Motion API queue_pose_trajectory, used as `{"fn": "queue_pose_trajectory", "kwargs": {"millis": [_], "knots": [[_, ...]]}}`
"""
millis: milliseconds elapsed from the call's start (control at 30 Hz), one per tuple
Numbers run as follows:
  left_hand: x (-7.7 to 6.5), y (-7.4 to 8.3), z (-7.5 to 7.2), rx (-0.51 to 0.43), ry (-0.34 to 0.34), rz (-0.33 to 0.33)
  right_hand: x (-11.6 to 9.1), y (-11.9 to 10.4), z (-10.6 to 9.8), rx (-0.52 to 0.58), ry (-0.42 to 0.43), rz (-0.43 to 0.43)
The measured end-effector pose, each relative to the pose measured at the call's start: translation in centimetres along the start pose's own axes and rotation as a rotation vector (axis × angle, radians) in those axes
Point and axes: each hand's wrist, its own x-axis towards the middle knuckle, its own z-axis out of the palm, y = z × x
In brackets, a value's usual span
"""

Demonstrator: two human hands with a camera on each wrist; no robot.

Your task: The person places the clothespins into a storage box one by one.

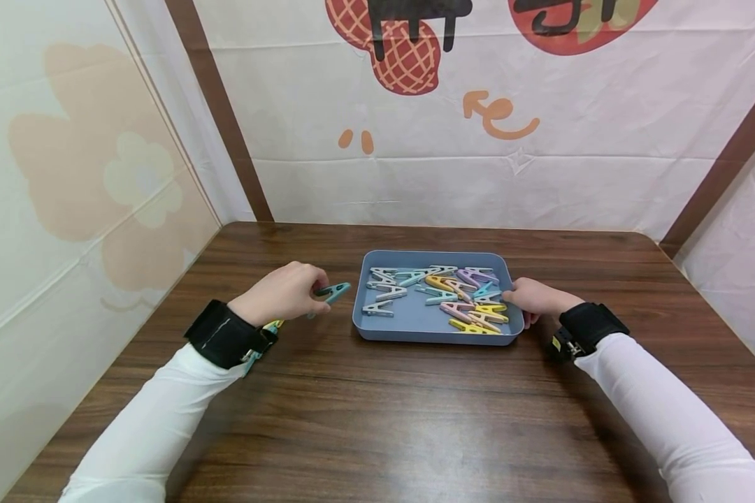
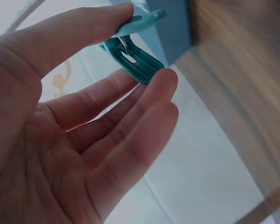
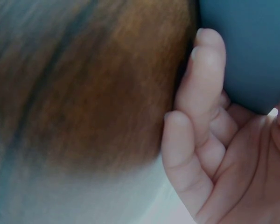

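My left hand (image 1: 283, 292) pinches a teal clothespin (image 1: 336, 292) between thumb and fingers, just left of the tray. In the left wrist view the clothespin (image 2: 139, 63) lies between the thumb and the fingertips, its metal spring showing. A shallow blue-grey tray (image 1: 409, 337) stands on the table with several plastic clothespins in it. White ones (image 1: 379, 309) lie at its left; yellow ones (image 1: 475, 327), pink and purple ones crowd its right side. At the tray's right end my right hand (image 1: 537, 296) grips the rim, its fingers curled against the tray wall (image 3: 252, 56).
The dark wooden table (image 1: 377, 419) reaches back to a white printed curtain (image 1: 377, 188). Another curtain (image 1: 69, 209) runs along its left side. Each wrist wears a black strap (image 1: 226, 334) with a small device on it.
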Motion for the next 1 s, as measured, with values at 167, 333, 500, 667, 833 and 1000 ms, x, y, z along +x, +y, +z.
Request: {"fn": "queue_pose_trajectory", "kwargs": {"millis": [167,333,500,667,833,1000], "knots": [[2.2,1.8,-0.3,-0.008,-0.001,0.054,0.0,0.0,0.1,0.009,0.0,0.011],[4.4,3.4,-0.1,0.035,-0.001,0.13,0.0,0.0,0.1,0.013,0.003,0.002],[6.4,4.9,0.4,0.11,-0.027,0.157,0.0,0.0,0.1,0.016,0.003,-0.021],[8.0,6.1,1.6,0.153,-0.077,0.173,0.1,0.1,0.0,0.019,0.002,-0.014],[9.4,7.0,2.9,0.194,-0.135,0.179,0.1,0.1,0.0,0.02,0.002,-0.016],[10.8,7.6,4.0,0.234,-0.173,0.181,0.0,0.1,0.0,0.025,0.003,-0.018]]}}
